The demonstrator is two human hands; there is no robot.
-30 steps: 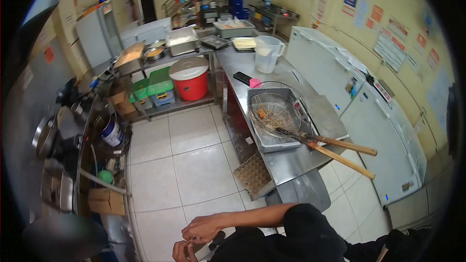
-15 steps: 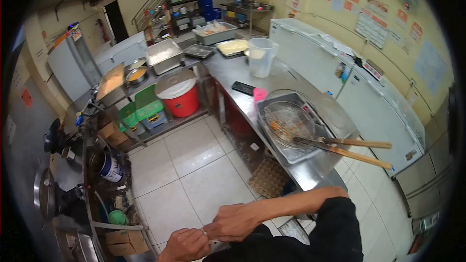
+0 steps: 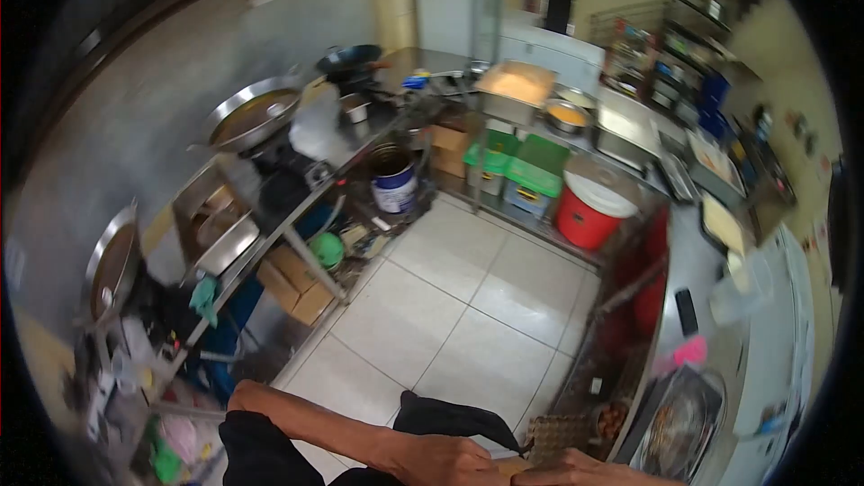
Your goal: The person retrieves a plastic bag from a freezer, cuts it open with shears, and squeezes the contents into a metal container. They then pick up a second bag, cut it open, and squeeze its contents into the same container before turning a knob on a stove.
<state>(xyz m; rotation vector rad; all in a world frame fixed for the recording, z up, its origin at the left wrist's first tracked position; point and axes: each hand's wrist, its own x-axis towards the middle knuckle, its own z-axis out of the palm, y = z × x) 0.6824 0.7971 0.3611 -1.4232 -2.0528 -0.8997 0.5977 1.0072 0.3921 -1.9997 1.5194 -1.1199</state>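
At the bottom edge my left hand (image 3: pixel 450 461) is closed, its forearm reaching in from the left out of a black sleeve. Close beside it on the right, my right hand (image 3: pixel 580 470) is closed too and partly cut off by the frame edge. The fingers of both hands meet in front of my body. A small pale yellowish patch shows between them, but I cannot make out what it is. Black clothing (image 3: pixel 450 418) lies just behind the hands. An egg tray (image 3: pixel 556 436) stands low beyond my right hand.
On the left counter sit a wide wok (image 3: pixel 256 117), another wok (image 3: pixel 115 261) and a steel pan (image 3: pixel 229 245). A red bucket (image 3: pixel 580 220) and green-lidded boxes (image 3: pixel 538 166) stand on a low shelf. The right counter holds a phone (image 3: pixel 687 312) and a grey basin (image 3: pixel 652 427).
My view has swung left, bringing the woks and left counter into sight while the right counter slid to the right edge. My hands stay close together, now lower and further right in view.
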